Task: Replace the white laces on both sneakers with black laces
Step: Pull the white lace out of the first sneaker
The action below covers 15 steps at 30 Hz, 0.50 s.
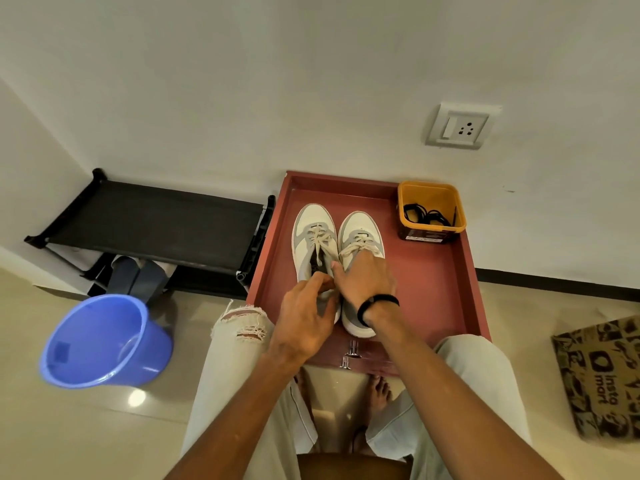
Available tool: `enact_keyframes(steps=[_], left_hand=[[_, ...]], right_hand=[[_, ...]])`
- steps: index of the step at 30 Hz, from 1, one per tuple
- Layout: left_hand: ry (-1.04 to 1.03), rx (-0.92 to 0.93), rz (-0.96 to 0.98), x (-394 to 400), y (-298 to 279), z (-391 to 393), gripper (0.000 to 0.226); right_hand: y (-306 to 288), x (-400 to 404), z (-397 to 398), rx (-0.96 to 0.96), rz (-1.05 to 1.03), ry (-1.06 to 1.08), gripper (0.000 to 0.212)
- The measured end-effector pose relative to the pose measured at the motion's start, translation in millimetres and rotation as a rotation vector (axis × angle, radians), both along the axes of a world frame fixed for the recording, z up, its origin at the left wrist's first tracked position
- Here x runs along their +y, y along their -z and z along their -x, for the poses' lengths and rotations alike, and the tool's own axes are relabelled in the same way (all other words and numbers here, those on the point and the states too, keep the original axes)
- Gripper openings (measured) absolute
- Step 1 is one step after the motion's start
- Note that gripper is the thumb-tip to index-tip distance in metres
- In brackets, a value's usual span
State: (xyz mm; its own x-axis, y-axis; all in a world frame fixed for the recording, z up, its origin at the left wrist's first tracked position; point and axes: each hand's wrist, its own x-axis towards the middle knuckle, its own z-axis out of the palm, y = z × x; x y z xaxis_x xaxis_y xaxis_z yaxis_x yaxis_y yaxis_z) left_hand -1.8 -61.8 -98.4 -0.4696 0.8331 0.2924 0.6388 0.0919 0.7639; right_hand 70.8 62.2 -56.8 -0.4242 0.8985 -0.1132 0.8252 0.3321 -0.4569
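Presently, item list, as seen from beside the seated person:

- Sneakers, qty 2, side by side on red tray (446, 289), toes toward wall, heels toward person; long axes run straight away from the knees. Left sneaker (313, 244) and right sneaker (360, 251) just beside each other.
- White laces (320, 239), both pairs threaded; none out yet by the look of it.
- Black laces (427, 214), a loose bundle, count not readable, inside yellow tub (431, 211) at tray's far right corner, well apart from the hands.
- Left hand (306, 317): fingers curled, pinching at lace/tongue area of left sneaker's near end; exact hold partly hidden.
- Right hand (365, 280): lies over right sneaker, thumb reaching across toward left sneaker's opening; whether fingers grip a lace, cannot tell.
- Judgement: unlacing of left sneaker is the step in hand; both hands directly over it, pull runs back along shoe's axis. Right hand nearer the tub for later.
- Also: blue bucket (104, 341) qty 1, black rack (156, 216) qty 1, paper bag (602, 375) qty 1, wall socket (462, 126) qty 1.
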Motion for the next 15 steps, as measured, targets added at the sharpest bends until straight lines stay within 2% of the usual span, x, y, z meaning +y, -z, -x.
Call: enact_keyframes(steps=[12, 15], left_hand=[[0.064, -0.067, -0.016, -0.2, -5.2, 5.6, 0.019], [0.059, -0.066, -0.013, -0.2, -4.0, 6.4, 0.019]], right_hand=[[-7.8, 6.3, 8.2, 0.054, 0.104, 0.036, 0.053], [0.3, 8.2, 6.2, 0.104, 0.12, 0.073, 0.042]])
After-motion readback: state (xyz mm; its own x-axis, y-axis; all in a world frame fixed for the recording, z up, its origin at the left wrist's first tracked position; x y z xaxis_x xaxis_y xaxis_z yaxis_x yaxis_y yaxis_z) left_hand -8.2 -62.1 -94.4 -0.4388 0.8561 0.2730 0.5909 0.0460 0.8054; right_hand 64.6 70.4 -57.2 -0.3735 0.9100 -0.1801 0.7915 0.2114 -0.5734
